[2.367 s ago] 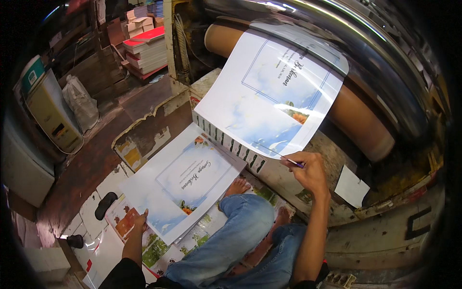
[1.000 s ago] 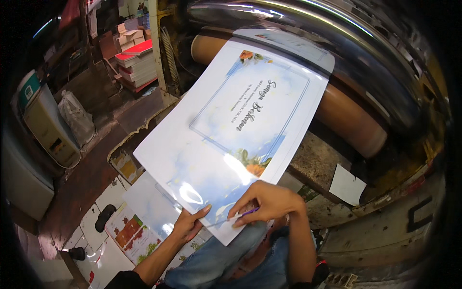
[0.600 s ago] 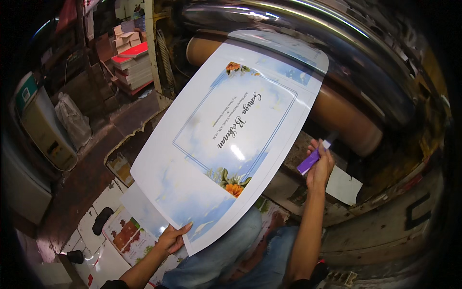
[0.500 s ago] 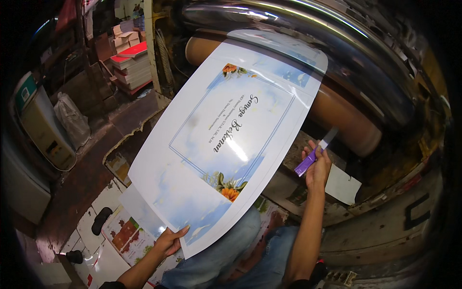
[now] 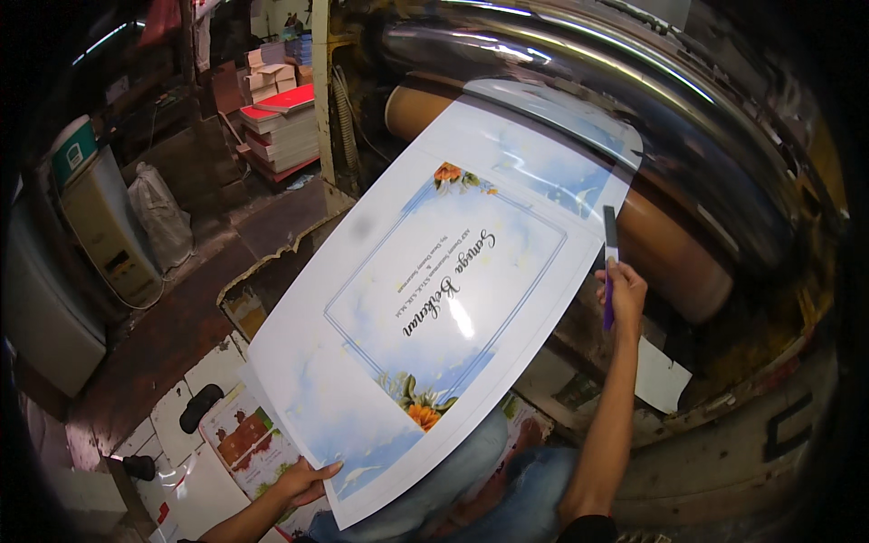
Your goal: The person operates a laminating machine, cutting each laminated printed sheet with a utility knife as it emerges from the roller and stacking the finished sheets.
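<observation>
Your left hand (image 5: pixel 303 482): thumb on top, fingers tucked under, pinching the near left edge of a large printed sheet (image 5: pixel 299 348). Your right hand (image 5: pixel 625 291): fingers closed around the purple handle of a cutter (image 5: pixel 610 303), blade pointing away from you, beside the sheet's right edge; cannot tell whether the blade touches the paper. The sheet slants through the middle of the scene, its near end over your left leg, its far end up at a shiny metal roller (image 5: pixel 561 68). Print on it: blue sky wash, a double blue frame, dark script, orange flowers at two corners of the frame; a bright glare spot near the script. Below the metal roller, a brown roller (image 5: pixel 683 258) passes behind the sheet and shows on both sides of it. Right, near your wrist, a piece of white paper (image 5: pixel 665 378) lies tilted, partly covered by your arm. Under the sheet, your blue jeans (image 5: pixel 534 480). Left of your left hand, printed papers (image 5: pixel 244 434) with red-brown and green patches, a small black object (image 5: pixel 201 407) just beyond them. Far left, a pale bag (image 5: pixel 158 213) leans by a beige box (image 5: pixel 118 217); farther back, a stack of red-topped books (image 5: pixel 279 127).
</observation>
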The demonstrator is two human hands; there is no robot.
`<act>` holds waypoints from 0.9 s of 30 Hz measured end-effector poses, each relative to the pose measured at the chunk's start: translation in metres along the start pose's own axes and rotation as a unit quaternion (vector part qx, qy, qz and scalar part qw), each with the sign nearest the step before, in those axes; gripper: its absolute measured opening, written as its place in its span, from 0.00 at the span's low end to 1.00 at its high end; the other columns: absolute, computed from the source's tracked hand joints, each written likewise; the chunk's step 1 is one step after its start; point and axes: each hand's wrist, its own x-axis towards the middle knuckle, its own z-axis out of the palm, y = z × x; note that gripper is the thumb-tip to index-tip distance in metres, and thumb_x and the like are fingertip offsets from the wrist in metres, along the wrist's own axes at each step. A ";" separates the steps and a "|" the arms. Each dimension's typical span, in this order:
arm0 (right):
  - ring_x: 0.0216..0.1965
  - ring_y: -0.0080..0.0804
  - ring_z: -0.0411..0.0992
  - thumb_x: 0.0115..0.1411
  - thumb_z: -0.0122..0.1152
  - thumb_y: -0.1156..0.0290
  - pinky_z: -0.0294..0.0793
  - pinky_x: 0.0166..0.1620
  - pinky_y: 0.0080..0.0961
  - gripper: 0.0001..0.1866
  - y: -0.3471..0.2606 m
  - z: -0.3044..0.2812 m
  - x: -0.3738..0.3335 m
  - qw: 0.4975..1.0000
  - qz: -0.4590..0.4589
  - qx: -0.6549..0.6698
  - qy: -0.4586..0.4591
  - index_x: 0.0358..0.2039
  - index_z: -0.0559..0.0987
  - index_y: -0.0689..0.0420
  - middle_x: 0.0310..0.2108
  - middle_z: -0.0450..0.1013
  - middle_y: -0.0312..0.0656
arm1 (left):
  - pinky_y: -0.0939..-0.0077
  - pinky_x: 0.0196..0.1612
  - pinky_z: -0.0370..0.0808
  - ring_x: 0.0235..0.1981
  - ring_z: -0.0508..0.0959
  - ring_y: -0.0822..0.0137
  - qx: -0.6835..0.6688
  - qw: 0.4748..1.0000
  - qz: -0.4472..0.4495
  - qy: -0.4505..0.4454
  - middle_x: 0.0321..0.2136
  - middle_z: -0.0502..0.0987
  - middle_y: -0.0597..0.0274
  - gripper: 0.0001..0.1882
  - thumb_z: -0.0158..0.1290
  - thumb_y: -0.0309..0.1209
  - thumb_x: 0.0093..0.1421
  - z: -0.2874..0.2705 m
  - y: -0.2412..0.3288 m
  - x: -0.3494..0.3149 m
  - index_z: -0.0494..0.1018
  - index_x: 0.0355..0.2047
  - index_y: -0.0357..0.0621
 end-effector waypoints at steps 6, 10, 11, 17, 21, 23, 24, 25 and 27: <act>0.14 0.18 0.67 0.60 0.61 0.58 0.61 0.16 0.15 0.16 0.002 0.003 -0.009 0.998 0.018 -0.004 -0.064 0.33 0.78 0.61 0.23 0.76 0.40 | 0.57 0.55 0.73 0.54 0.71 0.59 0.009 0.999 -0.030 0.004 0.54 0.67 0.54 0.29 0.53 0.24 0.61 0.003 0.015 -0.020 0.55 0.61 0.41; 0.17 0.14 0.62 0.55 0.67 0.54 0.56 0.17 0.11 0.20 -0.024 0.015 -0.010 0.998 0.050 0.042 0.013 0.32 0.79 0.61 0.25 0.75 0.38 | 0.57 0.55 0.74 0.53 0.72 0.59 -0.023 0.998 -0.049 0.021 0.53 0.68 0.54 0.27 0.52 0.25 0.62 0.001 0.016 -0.037 0.56 0.60 0.41; 0.18 0.13 0.60 0.53 0.68 0.53 0.55 0.18 0.10 0.21 -0.031 0.020 -0.014 0.995 0.074 0.054 0.027 0.32 0.79 0.61 0.25 0.76 0.38 | 0.57 0.55 0.74 0.53 0.72 0.59 -0.022 0.998 -0.049 0.021 0.53 0.68 0.54 0.27 0.52 0.25 0.62 -0.006 0.012 -0.044 0.56 0.60 0.41; 0.22 0.11 0.63 0.49 0.72 0.58 0.50 0.17 0.08 0.18 -0.022 0.048 -0.060 0.984 0.083 0.149 0.045 0.33 0.76 0.55 0.27 0.71 0.28 | 0.54 0.60 0.67 0.57 0.69 0.57 -0.005 0.997 -0.059 0.049 0.55 0.67 0.53 0.29 0.53 0.25 0.61 -0.063 -0.030 -0.099 0.56 0.61 0.41; 0.21 0.15 0.66 0.48 0.73 0.60 0.59 0.21 0.14 0.16 0.023 0.043 -0.093 0.992 0.086 0.081 0.048 0.28 0.77 0.57 0.25 0.72 0.31 | 0.58 0.53 0.74 0.50 0.74 0.59 0.005 0.995 -0.010 0.095 0.51 0.71 0.54 0.26 0.53 0.24 0.61 -0.100 -0.033 -0.118 0.59 0.58 0.40; 0.21 0.16 0.68 0.50 0.71 0.60 0.61 0.22 0.16 0.14 0.039 0.045 -0.107 0.997 0.076 0.031 0.005 0.26 0.78 0.57 0.23 0.75 0.34 | 0.63 0.47 0.79 0.47 0.76 0.61 -0.004 0.990 0.024 0.141 0.48 0.74 0.55 0.24 0.53 0.22 0.60 -0.148 -0.027 -0.118 0.61 0.56 0.39; 0.20 0.16 0.69 0.53 0.69 0.61 0.62 0.22 0.14 0.13 0.034 0.056 -0.120 0.997 0.073 -0.007 -0.003 0.24 0.78 0.57 0.22 0.77 0.37 | 0.64 0.48 0.78 0.47 0.76 0.62 0.020 0.988 0.045 0.148 0.47 0.74 0.56 0.24 0.54 0.23 0.60 -0.173 -0.021 -0.126 0.62 0.56 0.39; 0.20 0.16 0.69 0.53 0.69 0.61 0.62 0.22 0.14 0.13 0.033 0.055 -0.127 0.997 0.075 -0.008 -0.006 0.24 0.78 0.57 0.22 0.77 0.37 | 0.65 0.50 0.78 0.47 0.76 0.62 0.047 0.986 0.063 0.145 0.47 0.74 0.56 0.23 0.54 0.23 0.60 -0.189 -0.013 -0.130 0.62 0.56 0.38; 0.19 0.15 0.68 0.54 0.68 0.61 0.61 0.22 0.13 0.13 0.032 0.054 -0.136 0.993 0.074 -0.058 -0.076 0.25 0.78 0.58 0.23 0.77 0.38 | 0.65 0.51 0.77 0.47 0.77 0.63 0.045 0.988 0.049 0.142 0.47 0.74 0.56 0.23 0.54 0.23 0.60 -0.213 -0.002 -0.140 0.63 0.55 0.38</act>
